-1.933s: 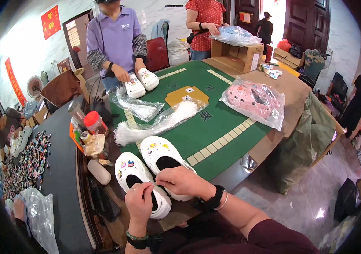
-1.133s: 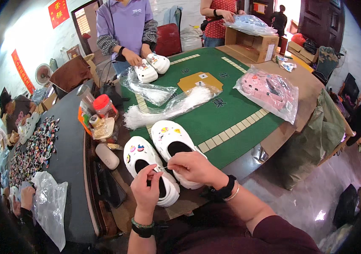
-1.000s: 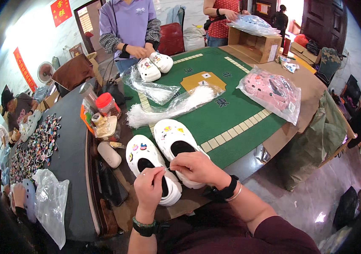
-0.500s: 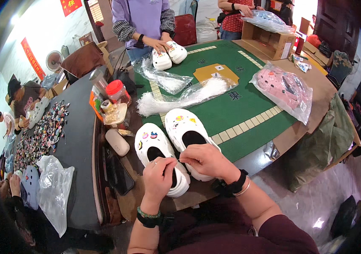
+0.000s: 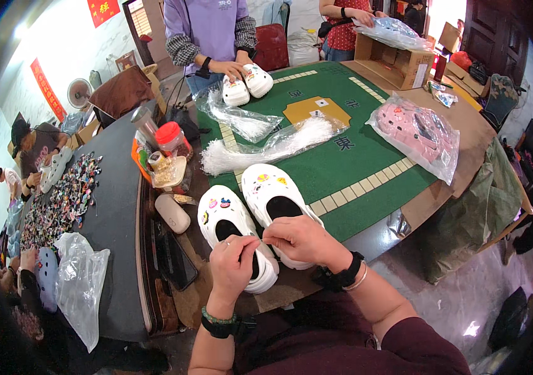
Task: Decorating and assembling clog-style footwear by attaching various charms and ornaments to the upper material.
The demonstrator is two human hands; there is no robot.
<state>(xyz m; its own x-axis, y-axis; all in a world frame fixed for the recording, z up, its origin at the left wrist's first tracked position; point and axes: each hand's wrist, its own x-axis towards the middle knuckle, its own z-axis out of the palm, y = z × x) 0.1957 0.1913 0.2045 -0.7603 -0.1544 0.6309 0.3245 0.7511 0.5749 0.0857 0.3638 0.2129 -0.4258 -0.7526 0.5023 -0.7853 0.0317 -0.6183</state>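
Note:
A pair of white clogs stands side by side in front of me, toes pointing away. Both the left clog [image 5: 215,206] and the right clog [image 5: 265,178] carry small colourful charms on their toes. Over the heel of the left clog, my left hand [image 5: 232,265] is closed in a pinch. My right hand [image 5: 304,240] pinches close beside it, above the right clog's heel. Their fingertips almost meet, and whatever thin thing they hold is too small to make out. Beyond the clogs lies a bundle of thin white strands [image 5: 307,137] in clear plastic, with a second bagged bundle [image 5: 251,125] behind it.
On the green mat [image 5: 366,169], a clear bag holds pink clogs [image 5: 410,128]. Left of my clogs are an eyeglass case [image 5: 173,212], a dark phone [image 5: 176,259] and a red-lidded jar [image 5: 173,139]. Across the table, a co-worker's hands touch white clogs [image 5: 257,81]. Charms [image 5: 60,200] cover the left table.
My two hands keep almost the same pinch over the heels. The view has shifted slightly. At the far left, another person's hand has moved a little by the blue clog.

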